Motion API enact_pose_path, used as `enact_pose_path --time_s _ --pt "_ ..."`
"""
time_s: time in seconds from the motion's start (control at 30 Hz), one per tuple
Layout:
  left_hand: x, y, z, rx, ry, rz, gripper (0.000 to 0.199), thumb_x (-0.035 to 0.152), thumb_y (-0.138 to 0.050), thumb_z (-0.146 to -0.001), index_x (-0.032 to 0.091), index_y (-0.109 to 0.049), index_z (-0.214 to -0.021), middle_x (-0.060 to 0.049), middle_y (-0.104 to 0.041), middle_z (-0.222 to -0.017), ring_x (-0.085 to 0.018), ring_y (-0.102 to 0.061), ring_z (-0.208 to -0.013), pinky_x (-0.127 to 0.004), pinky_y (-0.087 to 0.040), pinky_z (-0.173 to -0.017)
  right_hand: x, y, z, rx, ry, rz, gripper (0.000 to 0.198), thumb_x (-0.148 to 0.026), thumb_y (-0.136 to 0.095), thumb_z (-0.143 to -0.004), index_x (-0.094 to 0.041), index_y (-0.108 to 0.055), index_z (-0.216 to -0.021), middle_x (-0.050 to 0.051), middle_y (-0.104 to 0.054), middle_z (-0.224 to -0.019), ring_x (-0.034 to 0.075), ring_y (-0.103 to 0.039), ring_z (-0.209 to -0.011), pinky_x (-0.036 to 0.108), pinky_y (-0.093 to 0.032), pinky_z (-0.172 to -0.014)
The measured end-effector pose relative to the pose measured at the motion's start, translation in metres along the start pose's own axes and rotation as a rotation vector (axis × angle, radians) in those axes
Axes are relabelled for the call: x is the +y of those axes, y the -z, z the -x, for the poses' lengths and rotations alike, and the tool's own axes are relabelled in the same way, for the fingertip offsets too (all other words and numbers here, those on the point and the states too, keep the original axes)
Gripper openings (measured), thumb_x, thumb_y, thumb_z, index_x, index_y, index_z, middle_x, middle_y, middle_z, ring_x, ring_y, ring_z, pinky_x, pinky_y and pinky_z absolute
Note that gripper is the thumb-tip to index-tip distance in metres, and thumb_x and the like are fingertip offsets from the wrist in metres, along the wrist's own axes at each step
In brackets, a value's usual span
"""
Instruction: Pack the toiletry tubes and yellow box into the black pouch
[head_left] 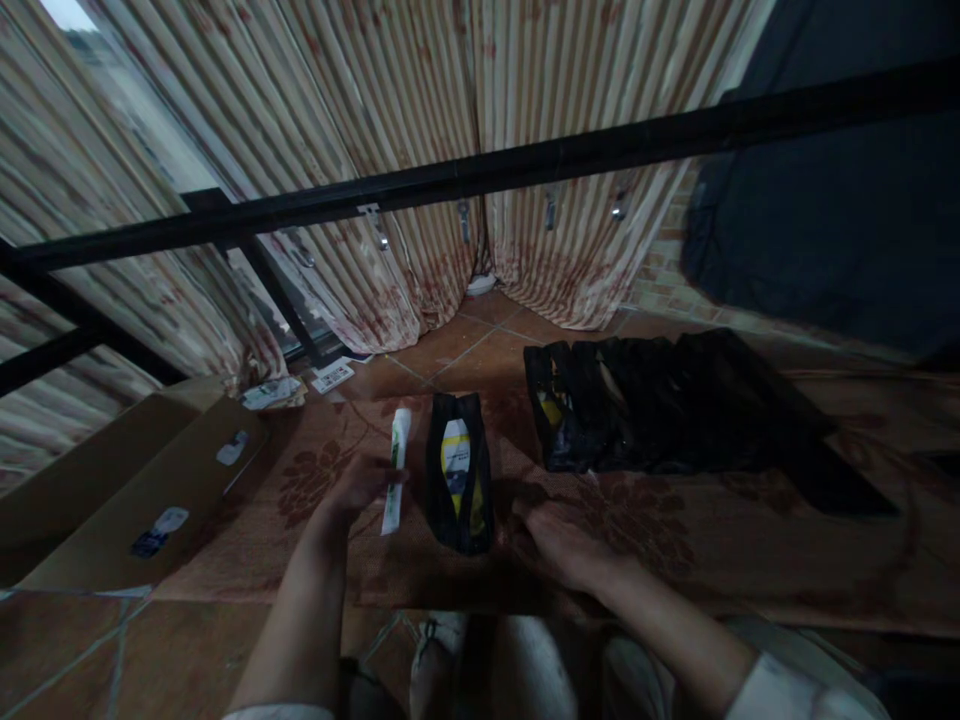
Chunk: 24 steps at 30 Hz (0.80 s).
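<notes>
Pinched in the fingers of my left hand [364, 487] is a long, narrow white packet [396, 465] with green print, held roughly upright just left of a black pouch [433, 470]. The pouch stands on the mat, its top parted, and a white and yellow packet [455, 452] shows inside. To the right of the pouch, close to the mat, is my right hand [555, 540] with its fingers curled. Shadow hides whatever those fingers may hold.
A row of similar black pouches [652, 410] stands on the patterned mat [315, 480] at the right. At the left is an open cardboard box [195, 490]; papers [332, 375] lie behind it. A dark metal bar [510, 170] crosses in front of striped curtains [405, 120].
</notes>
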<state>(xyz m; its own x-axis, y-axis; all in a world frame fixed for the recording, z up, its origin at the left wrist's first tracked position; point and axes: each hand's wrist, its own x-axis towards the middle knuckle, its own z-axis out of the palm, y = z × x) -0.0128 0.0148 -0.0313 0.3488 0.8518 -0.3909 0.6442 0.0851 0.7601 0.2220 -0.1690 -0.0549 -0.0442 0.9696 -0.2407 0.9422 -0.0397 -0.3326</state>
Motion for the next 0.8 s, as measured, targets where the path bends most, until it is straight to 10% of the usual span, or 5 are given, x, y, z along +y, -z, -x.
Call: enact_pose_path --time_s 0.27,0.8 --pt "0.022 0.018 0.034 -0.048 -0.110 0.639 0.030 0.033 -0.081 -0.052 0.012 -0.068 -0.069 -0.002 -0.060 -0.055 -0.012 -0.054 -0.051 -0.022 -0.043 -0.051 0.002 -0.007 -0.002 0.038 0.015 -0.051 0.024 -0.028 -0.045 -0.086 -0.016 -0.062 -0.098 0.009 -0.070 -0.087 0.021 -0.066 -0.081 0.027 -0.039 -0.065" --pt "0.031 0.003 0.048 -0.264 -0.358 1.022 0.047 0.011 -0.073 -0.063 0.014 -0.063 -0.109 -0.006 -0.071 -0.087 -0.018 -0.066 -0.076 -0.029 -0.051 -0.076 0.002 -0.006 0.000 0.029 0.010 -0.048 0.026 -0.030 -0.043 -0.088 -0.017 -0.062 -0.102 0.010 -0.069 -0.094 0.020 -0.063 -0.088 0.027 -0.038 -0.072"
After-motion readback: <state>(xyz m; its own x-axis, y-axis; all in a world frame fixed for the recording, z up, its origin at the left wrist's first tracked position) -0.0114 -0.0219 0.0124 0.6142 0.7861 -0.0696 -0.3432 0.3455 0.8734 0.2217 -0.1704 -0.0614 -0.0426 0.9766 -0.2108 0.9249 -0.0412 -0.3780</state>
